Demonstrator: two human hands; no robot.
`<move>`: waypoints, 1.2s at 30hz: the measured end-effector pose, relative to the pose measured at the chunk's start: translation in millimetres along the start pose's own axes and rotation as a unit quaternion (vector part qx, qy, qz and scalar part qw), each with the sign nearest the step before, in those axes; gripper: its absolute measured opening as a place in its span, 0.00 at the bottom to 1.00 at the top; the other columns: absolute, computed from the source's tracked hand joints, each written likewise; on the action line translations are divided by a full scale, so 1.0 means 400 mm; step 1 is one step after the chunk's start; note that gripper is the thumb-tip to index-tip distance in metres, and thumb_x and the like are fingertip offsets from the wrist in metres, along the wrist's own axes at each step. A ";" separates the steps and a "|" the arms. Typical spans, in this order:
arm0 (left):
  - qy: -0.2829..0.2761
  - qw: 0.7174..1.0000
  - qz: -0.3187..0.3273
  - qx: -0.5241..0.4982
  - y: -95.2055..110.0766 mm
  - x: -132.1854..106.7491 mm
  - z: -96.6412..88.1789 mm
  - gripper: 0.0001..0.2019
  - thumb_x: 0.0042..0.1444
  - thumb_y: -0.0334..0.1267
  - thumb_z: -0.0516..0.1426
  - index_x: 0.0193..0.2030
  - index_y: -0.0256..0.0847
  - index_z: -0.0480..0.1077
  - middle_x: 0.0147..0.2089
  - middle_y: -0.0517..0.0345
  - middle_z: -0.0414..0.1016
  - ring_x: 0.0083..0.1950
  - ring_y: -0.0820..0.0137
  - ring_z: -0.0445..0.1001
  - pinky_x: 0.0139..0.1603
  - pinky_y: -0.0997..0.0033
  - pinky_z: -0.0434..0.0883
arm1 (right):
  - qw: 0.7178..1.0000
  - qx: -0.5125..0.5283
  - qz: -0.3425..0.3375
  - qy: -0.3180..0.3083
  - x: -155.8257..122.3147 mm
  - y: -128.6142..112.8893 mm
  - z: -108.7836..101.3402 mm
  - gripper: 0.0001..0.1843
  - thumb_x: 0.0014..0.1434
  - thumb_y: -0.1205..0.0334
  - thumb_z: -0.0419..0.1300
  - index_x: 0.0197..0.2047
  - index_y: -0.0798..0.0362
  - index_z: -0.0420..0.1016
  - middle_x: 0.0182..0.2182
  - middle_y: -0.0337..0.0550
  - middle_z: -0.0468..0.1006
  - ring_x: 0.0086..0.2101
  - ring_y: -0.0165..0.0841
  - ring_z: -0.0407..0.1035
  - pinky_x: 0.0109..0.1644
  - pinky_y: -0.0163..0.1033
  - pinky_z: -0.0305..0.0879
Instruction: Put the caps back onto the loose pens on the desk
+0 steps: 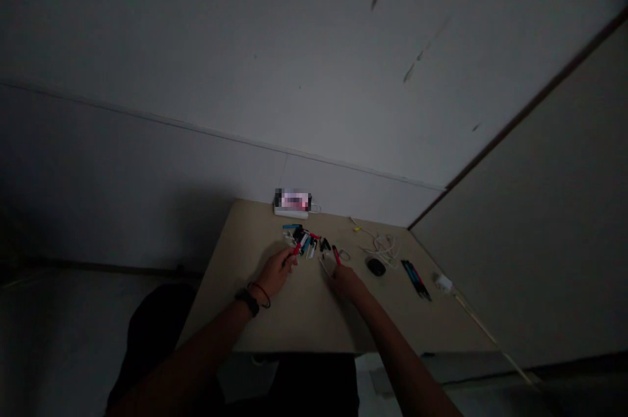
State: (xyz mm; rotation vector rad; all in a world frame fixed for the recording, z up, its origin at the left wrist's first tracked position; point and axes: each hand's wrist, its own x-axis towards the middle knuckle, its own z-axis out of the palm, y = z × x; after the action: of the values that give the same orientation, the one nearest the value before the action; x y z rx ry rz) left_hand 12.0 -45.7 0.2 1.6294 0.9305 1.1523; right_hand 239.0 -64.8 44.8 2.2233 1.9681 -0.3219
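Observation:
My left hand (275, 273), with a dark band and a red cord at the wrist, has its fingers closed on a red and black pen piece (297, 249). In my right hand (346, 282) is a red pen piece (336, 254) that sticks out past the fingers. A thin pale stick (323, 266) shows just left of that hand; whether the fingers grip it I cannot tell. Between and beyond both hands lies a loose pile of blue, black, white and red pen parts (307, 245). The picture is dark, and small details are blurred.
A phone (293, 199) leans on a white stand (290, 213) at the table's (275, 325) back edge. To the right are a white cable (385, 250), a black mouse (376, 266), a row of several pens (416, 279) and a white adapter (443, 282). Walls border the table behind and right.

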 end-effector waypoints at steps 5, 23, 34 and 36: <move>0.008 1.000 0.009 0.022 0.000 -0.004 0.014 0.16 0.67 0.42 0.48 0.50 0.38 0.73 0.37 0.53 0.76 0.33 0.69 0.71 0.38 0.70 0.68 | 0.992 0.107 -0.027 0.069 0.000 0.019 0.026 0.07 0.58 0.66 0.56 0.32 0.56 0.74 0.33 0.51 0.80 0.33 0.36 0.75 0.33 0.34 0.60; -0.074 0.997 -0.004 -0.015 -0.009 0.098 0.072 0.14 0.68 0.43 0.49 0.40 0.38 0.71 0.35 0.55 0.74 0.30 0.72 0.71 0.33 0.73 0.66 | 0.724 0.671 -0.132 0.085 0.198 -0.050 0.074 0.18 0.56 0.45 0.63 0.30 0.51 0.66 0.17 0.29 0.64 0.17 0.26 0.54 0.21 0.31 0.48; -0.169 0.979 -0.012 0.117 0.018 0.083 0.041 0.12 0.67 0.39 0.49 0.46 0.42 0.73 0.38 0.57 0.76 0.38 0.67 0.71 0.39 0.72 0.64 | 0.661 0.726 -0.184 0.042 0.163 -0.036 0.066 0.16 0.60 0.47 0.62 0.33 0.51 0.69 0.21 0.33 0.70 0.18 0.26 0.61 0.22 0.32 0.58; -0.173 0.977 -0.014 0.122 0.019 0.083 0.041 0.12 0.67 0.40 0.49 0.46 0.42 0.73 0.39 0.56 0.77 0.38 0.67 0.71 0.39 0.71 0.64 | 0.647 0.736 -0.193 0.047 0.148 -0.037 0.051 0.15 0.61 0.48 0.63 0.34 0.51 0.70 0.24 0.35 0.72 0.19 0.26 0.63 0.23 0.31 0.59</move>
State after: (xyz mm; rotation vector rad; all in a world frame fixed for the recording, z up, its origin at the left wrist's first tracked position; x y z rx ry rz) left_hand 37.4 -21.6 14.0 1.9314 0.8869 0.7203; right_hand 229.8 -11.6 10.2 2.1359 2.5337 -2.7416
